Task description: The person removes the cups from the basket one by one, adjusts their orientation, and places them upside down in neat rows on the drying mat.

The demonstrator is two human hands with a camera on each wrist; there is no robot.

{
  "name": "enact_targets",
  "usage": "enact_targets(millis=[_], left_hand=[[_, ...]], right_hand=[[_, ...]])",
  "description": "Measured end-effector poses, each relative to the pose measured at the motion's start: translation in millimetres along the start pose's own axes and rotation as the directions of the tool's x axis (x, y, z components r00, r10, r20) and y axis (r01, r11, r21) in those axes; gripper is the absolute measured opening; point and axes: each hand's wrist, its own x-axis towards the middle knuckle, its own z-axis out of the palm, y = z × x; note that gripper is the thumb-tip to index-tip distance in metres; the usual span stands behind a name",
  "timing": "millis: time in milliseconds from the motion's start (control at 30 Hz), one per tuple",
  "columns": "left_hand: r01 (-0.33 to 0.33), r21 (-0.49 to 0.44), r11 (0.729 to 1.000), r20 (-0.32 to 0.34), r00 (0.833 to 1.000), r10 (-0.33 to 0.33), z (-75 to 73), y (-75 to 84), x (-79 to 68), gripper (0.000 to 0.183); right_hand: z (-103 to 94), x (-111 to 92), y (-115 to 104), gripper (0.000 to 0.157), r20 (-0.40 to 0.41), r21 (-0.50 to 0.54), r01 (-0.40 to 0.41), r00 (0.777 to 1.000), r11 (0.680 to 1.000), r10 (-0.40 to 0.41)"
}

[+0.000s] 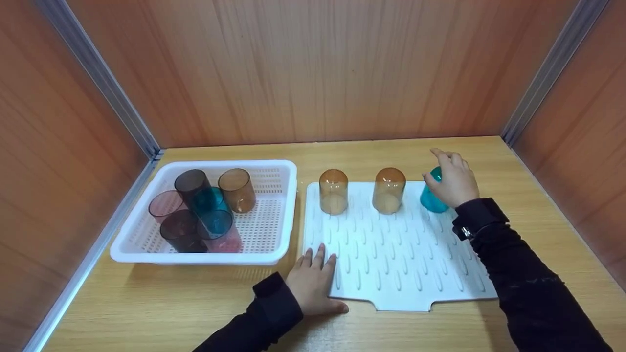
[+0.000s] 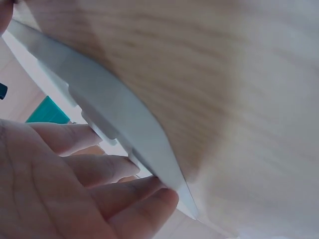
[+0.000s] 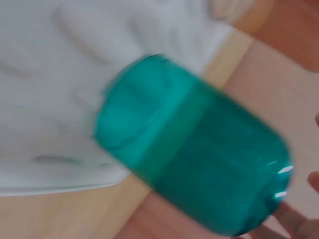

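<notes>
A teal tumbler (image 1: pixel 432 199) stands upside down at the far right corner of the white drying mat (image 1: pixel 386 264). Around its raised base my right hand (image 1: pixel 455 180) has its fingers spread; the right wrist view shows fingertips (image 3: pixel 291 221) right at the base of the teal tumbler (image 3: pixel 194 149), other fingers apart from it. My left hand (image 1: pixel 313 283) rests with straight fingers on the mat's near left edge, its thumb on the table. Two amber tumblers, one at the left (image 1: pixel 333 193) and one in the middle (image 1: pixel 389 191), stand upside down along the mat's far edge.
Left of the mat sits a white plastic basket (image 1: pixel 288 215) with several tumblers in it: dark brown (image 1: pixel 183 234), pink (image 1: pixel 166 205), blue (image 1: pixel 215 198) and amber (image 1: pixel 238 191). Wood-look panels (image 1: pixel 313 73) enclose the table (image 1: pixel 122 308) at the back and both sides.
</notes>
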Motion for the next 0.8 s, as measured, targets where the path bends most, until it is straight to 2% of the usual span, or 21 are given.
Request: enact_targets(millis=[167, 333, 467, 567, 667, 800], left_hand=[[0.018, -0.021, 1.000, 0.001, 1.000, -0.018, -1.4, 1.3, 2.3, 0.112], [0.017, -0.049, 0.999, -0.005, 1.000, -0.017, -4.2, 3.2, 4.7, 0.112], [-0.036, -0.116, 0.993, -0.082, 0.996, 0.027, -13.9, 1.5, 3.4, 0.105], [-0.081, -0.169, 0.982, -0.192, 0.980, 0.047, -30.1, 0.7, -0.7, 0.098], [-0.125, -0.184, 0.975, -0.298, 0.952, 0.065, -48.1, -0.1, -5.6, 0.094], [-0.153, -0.163, 0.975, -0.382, 0.921, 0.080, -69.0, -4.5, -10.6, 0.093]], right_hand=[[-2.2, -2, -21, 0.058, -0.058, 0.021, 0.045, 0.997, 0.999, -0.043], [1.8, -10, -43, 0.057, -0.051, 0.027, 0.081, 0.996, 0.996, -0.080], [7.4, -16, -61, 0.056, -0.024, 0.013, 0.093, 0.995, 0.996, -0.093], [12.2, -20, -74, 0.054, -0.006, 0.011, 0.124, 0.992, 0.992, -0.124], [17.2, -23, -85, 0.053, 0.009, 0.017, 0.157, 0.988, 0.987, -0.157], [22.7, -27, -101, 0.057, 0.034, 0.032, 0.172, 0.984, 0.985, -0.173]])
